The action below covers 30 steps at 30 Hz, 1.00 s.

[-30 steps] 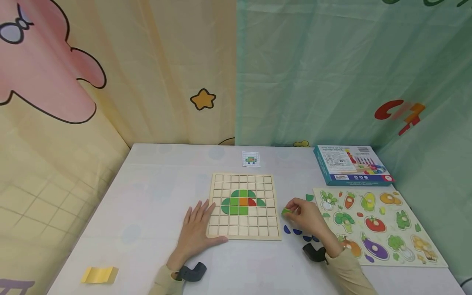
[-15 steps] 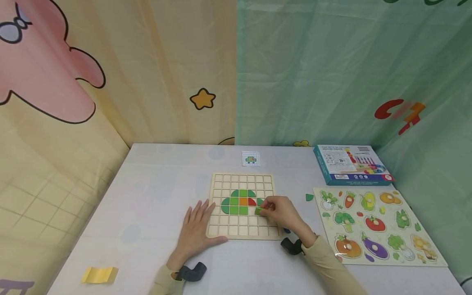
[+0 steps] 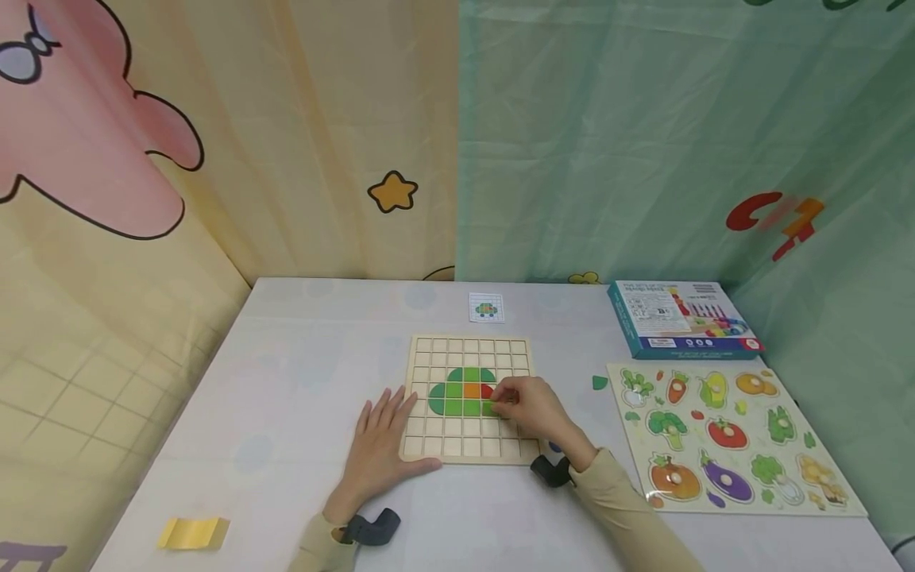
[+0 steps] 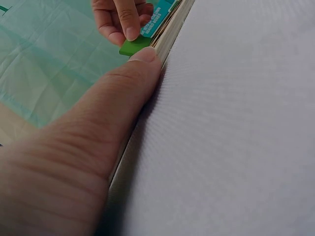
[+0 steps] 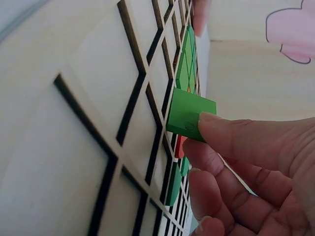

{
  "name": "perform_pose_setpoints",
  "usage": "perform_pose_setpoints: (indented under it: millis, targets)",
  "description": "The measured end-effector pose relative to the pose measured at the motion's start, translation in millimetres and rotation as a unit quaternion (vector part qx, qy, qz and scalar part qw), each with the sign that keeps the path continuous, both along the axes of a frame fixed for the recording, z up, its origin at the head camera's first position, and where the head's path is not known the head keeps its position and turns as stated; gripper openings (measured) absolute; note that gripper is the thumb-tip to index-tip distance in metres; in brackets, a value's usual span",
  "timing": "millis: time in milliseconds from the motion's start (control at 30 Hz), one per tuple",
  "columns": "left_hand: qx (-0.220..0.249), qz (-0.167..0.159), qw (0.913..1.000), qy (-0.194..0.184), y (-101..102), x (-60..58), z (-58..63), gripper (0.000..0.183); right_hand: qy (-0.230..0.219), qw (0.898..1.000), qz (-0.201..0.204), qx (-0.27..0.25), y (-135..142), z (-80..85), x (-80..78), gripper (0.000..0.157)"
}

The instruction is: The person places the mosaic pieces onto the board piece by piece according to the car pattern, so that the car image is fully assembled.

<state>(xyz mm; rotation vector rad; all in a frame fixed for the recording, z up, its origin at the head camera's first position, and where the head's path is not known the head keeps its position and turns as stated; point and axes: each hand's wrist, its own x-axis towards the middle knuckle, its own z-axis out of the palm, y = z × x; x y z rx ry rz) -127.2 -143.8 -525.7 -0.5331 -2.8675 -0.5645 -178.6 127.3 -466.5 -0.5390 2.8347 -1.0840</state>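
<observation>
A wooden grid board (image 3: pixel 468 450) lies on the table, with green, orange and red tiles set in its middle squares. My right hand (image 3: pixel 532 407) is over the board's right half, thumb and fingers pinching a light green square tile (image 5: pixel 189 114). In the right wrist view that tile is tilted, one edge at the grid beside the red tile (image 5: pixel 180 146). My left hand (image 3: pixel 386 441) rests flat on the board's left edge, fingers spread and thumb along the front edge. Behind the board lies a small picture card (image 3: pixel 486 308) showing a similar coloured figure.
Right of the board are a loose dark green tile (image 3: pixel 600 383) and a dark blue piece (image 3: pixel 555 447), partly hidden by the right wrist. A vegetable puzzle board (image 3: pixel 736 437) and a box (image 3: pixel 682 318) occupy the right side. Yellow paper (image 3: pixel 193 534) lies front left.
My right hand has carried the light green tile left from beside the board to the square below the red tile. The left hand has stayed in place.
</observation>
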Motion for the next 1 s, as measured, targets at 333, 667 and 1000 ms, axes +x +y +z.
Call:
perform_pose_setpoints:
  millis: [333,667,1000]
  targets:
    - [0.002,0.002,1.0,-0.002,-2.0,2.4,1.7,0.109,-0.003,1.0,-0.007,0.024,-6.7,-1.1,-1.2,0.005]
    - [0.001,0.001,1.0,-0.006,-0.9,2.0,-0.1,0.11,0.005,0.999,-0.017,0.042,-7.7,-3.6,-1.7,0.005]
    - [0.007,0.0,1.0,-0.003,-0.5,1.2,1.6,0.108,0.009,0.998,-0.025,0.059,-8.8,-1.9,-3.9,0.009]
